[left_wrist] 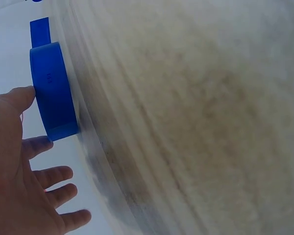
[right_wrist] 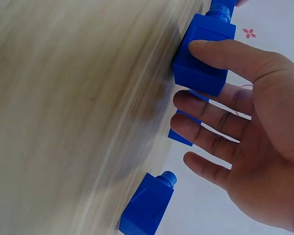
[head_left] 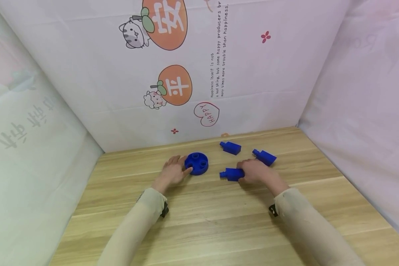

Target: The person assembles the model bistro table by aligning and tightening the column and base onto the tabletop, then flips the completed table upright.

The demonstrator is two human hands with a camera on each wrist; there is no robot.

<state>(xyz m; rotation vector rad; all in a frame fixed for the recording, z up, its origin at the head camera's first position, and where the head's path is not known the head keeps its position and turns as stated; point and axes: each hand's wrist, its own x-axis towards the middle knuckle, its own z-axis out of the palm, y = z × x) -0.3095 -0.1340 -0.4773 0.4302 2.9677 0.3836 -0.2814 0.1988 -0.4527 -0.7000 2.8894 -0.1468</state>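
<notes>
A round blue plate [head_left: 198, 170] with a raised rim and three round sockets lies on the table. My left hand [head_left: 173, 171] is at its left side, thumb and forefinger touching the rim [left_wrist: 51, 90] while the other fingers stay spread. To the right, my right hand [head_left: 256, 171] pinches the back end of a blue block [head_left: 232, 174] with a ridged round neck. In the right wrist view, the thumb lies on that block's face [right_wrist: 201, 73] and the forefinger is hidden behind it. The neck points left towards the plate.
Two similar blue blocks lie farther back, one [head_left: 231, 148] behind the held block and one [head_left: 266, 157] just beyond my right hand. The wooden table [head_left: 219, 221] meets a printed white cloth wall [head_left: 252, 92] at the back, with cloth walls at both sides.
</notes>
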